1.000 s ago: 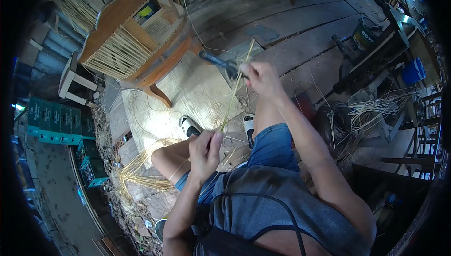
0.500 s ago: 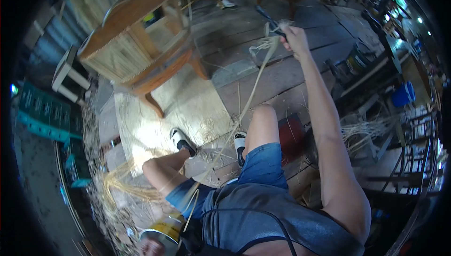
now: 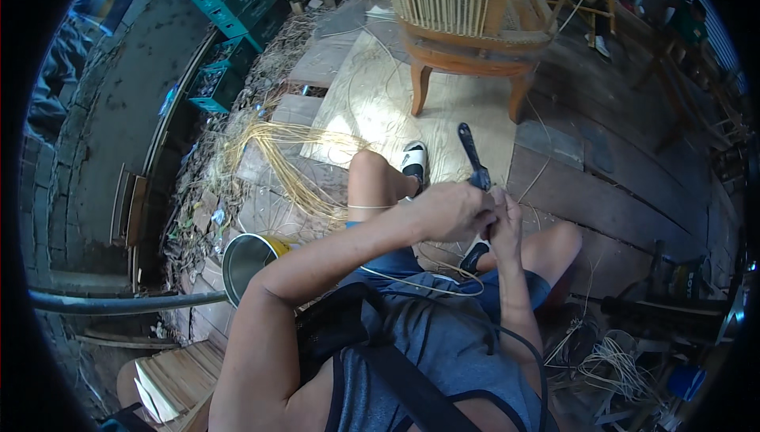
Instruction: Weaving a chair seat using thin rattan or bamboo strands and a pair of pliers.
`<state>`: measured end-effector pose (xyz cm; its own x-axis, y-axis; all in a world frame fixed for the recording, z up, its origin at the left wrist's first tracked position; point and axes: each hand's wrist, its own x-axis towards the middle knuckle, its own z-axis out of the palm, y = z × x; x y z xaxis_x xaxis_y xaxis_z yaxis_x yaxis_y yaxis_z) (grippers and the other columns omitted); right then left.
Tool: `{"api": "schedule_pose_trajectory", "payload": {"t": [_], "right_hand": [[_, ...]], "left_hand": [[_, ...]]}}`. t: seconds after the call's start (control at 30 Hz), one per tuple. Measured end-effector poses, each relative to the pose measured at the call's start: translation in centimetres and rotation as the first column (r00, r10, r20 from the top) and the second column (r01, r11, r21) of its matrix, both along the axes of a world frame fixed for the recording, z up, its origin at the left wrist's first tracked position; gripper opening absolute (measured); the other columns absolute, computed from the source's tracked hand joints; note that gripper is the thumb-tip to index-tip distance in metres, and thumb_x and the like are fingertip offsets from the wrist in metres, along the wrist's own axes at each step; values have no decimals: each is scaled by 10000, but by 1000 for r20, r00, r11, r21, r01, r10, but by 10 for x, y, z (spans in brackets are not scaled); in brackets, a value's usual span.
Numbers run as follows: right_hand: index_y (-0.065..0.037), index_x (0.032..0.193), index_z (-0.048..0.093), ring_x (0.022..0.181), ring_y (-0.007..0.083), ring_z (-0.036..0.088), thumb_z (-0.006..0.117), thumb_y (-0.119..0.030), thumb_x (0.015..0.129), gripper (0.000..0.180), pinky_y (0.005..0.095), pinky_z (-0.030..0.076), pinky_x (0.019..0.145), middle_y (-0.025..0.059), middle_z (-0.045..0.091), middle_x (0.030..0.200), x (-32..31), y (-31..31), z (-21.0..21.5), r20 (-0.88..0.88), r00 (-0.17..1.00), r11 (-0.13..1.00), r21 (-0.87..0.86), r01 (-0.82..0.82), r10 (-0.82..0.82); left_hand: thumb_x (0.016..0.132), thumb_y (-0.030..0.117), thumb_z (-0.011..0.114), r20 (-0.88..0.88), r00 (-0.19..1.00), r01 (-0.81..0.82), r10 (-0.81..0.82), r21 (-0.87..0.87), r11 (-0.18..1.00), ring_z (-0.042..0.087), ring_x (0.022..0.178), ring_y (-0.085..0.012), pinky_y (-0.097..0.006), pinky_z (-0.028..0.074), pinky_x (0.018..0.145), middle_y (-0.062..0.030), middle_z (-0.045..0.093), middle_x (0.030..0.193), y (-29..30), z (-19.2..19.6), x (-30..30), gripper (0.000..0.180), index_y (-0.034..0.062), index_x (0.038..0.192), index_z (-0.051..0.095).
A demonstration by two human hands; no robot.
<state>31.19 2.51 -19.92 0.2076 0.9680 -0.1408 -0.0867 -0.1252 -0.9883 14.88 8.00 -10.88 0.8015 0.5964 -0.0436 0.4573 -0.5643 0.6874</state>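
Observation:
Both my hands meet in front of my knees. My left hand (image 3: 457,210) is closed with knuckles up, and what its fingers pinch is hidden. Against it, my right hand (image 3: 508,230) is closed around the lower end of a dark slim-handled tool (image 3: 469,148), which points up and away from me; its working end is out of sight between the hands. A pale cane strand (image 3: 427,283) loops across my lap below the hands. Left of my leg, a bundle of yellowish cane strands (image 3: 289,167) lies on the floor.
A wooden chair (image 3: 467,48) with cane strips across its back stands ahead on a pale board (image 3: 356,87). Beside my left elbow is a yellow can (image 3: 245,262). Green crates (image 3: 226,76) are stacked far left. At lower right lie coiled strands (image 3: 621,365) and a blue container (image 3: 685,382).
My right hand, stretched far forward with the tool and trailing strands, has come back to my lap. My left hand has risen from beside the can to join it. The view has swung leftward.

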Motion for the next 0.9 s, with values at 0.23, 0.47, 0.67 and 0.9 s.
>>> {"api": "schedule_pose_trajectory", "payload": {"t": [0.23, 0.47, 0.67, 0.9], "right_hand": [[-67, 820, 531, 380, 39, 380, 446, -396, 991, 380, 194, 298, 325, -22, 463, 584, 114, 20, -33, 53, 965, 955, -137, 263, -258], [-29, 877, 567, 384, 69, 441, 418, -396, 997, 414, 214, 328, 334, 41, 564, 634, 132, 45, -110, 156, 969, 964, -155, 216, -192], [-29, 987, 600, 364, 86, 449, 389, -374, 1003, 404, 223, 324, 309, 73, 631, 674, 128, 37, -162, 142, 980, 895, -404, 189, -143], [-52, 906, 600, 358, 84, 447, 418, -364, 992, 372, 226, 315, 308, 55, 613, 650, 126, 31, -171, 139, 990, 836, -540, 99, -27]], "left_hand": [[869, 194, 610, -218, 973, -108, 81, -113, 988, 645, 762, -201, -324, 506, 743, -128, 691, 829, 80, 76, -152, 214, 10, 936, 694], [850, 283, 640, -595, 706, -287, 383, 254, 924, 665, 798, -197, -335, 510, 745, -99, 702, 858, 100, 84, -273, 238, 73, 927, 720], [839, 226, 653, -574, 692, -433, 437, 155, 888, 659, 798, -183, -302, 556, 698, -89, 688, 938, 196, 116, -417, 216, 56, 964, 698], [840, 364, 627, 512, 625, -720, 589, 86, 689, 640, 767, -204, -355, 513, 692, -105, 634, 831, 377, 260, -499, 352, 41, 979, 632]]}}
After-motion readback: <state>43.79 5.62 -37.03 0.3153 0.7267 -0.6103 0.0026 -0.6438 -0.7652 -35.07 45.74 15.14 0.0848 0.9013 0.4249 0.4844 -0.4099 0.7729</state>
